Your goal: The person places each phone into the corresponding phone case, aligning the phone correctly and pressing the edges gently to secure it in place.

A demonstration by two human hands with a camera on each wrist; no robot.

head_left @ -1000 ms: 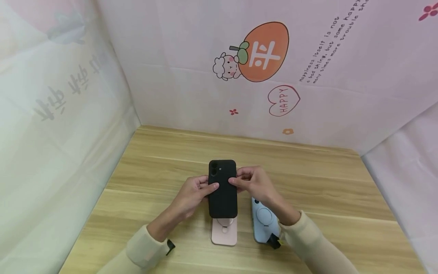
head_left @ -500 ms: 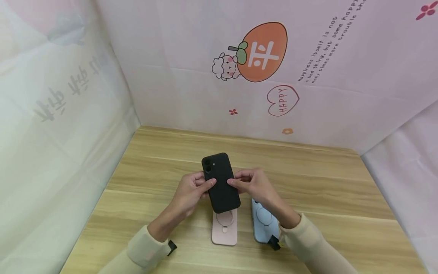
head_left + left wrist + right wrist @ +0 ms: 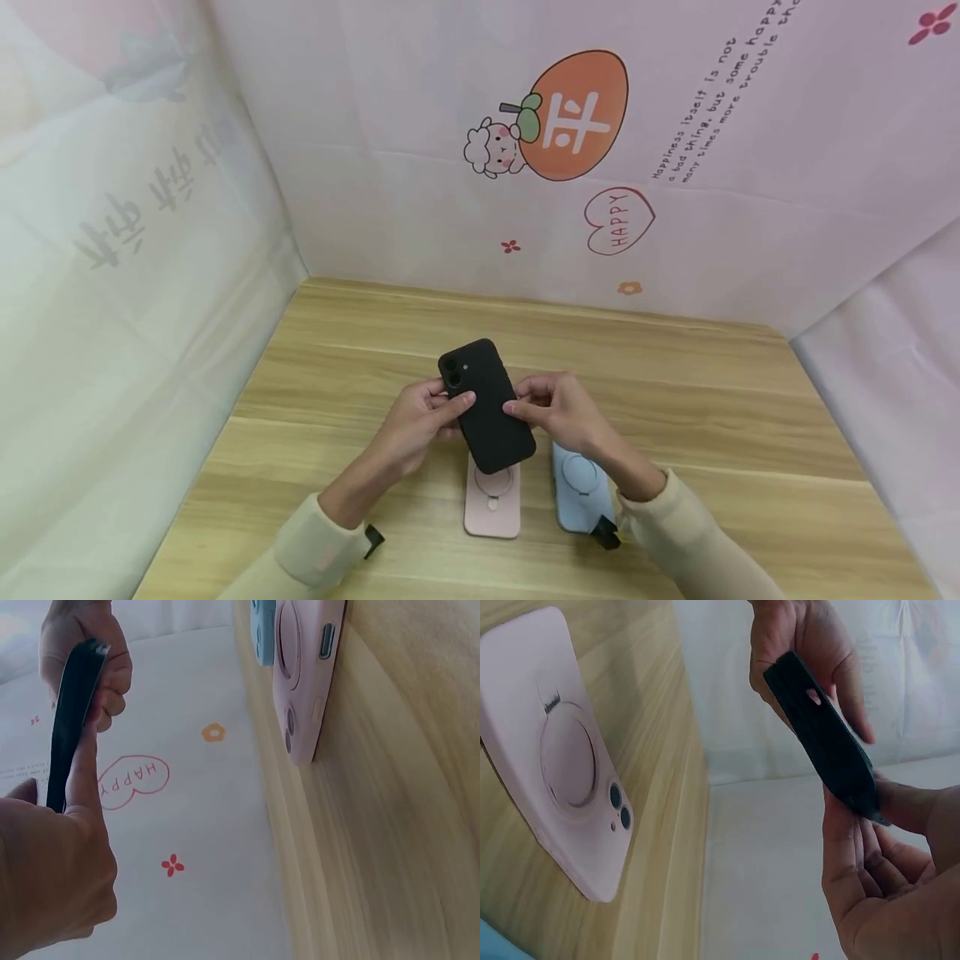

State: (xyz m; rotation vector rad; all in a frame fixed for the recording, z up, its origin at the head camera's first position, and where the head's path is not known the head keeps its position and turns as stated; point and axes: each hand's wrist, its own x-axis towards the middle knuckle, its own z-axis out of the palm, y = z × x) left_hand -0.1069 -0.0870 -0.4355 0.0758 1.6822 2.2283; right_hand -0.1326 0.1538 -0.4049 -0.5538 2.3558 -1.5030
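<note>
A black phone case (image 3: pixel 495 429) is held between both hands over the table, its camera corner at the upper left and its lower end slanted right in the head view. My left hand (image 3: pixel 412 425) grips its left edge, the thumb laid across the back. At the opposite long edge, my right hand (image 3: pixel 562 410) pinches it between thumb and curled fingers. The right wrist view shows the black case (image 3: pixel 817 735) edge-on, with a small slot in its side. Below it lies a pink phone case (image 3: pixel 492 508) with a ring on its back, its upper part hidden.
To the right of the pink one, a light blue phone case (image 3: pixel 581 492) with a similar ring lies partly under my right forearm. A small black piece (image 3: pixel 604 533) shows by each sleeve. Printed white cloth (image 3: pixel 390 208) walls stand around the wooden table (image 3: pixel 337 333).
The black phone case has turned counterclockwise in the head view, its top moving left and its lower end right. More of the pink case's ring shows now. Both hands keep their hold.
</note>
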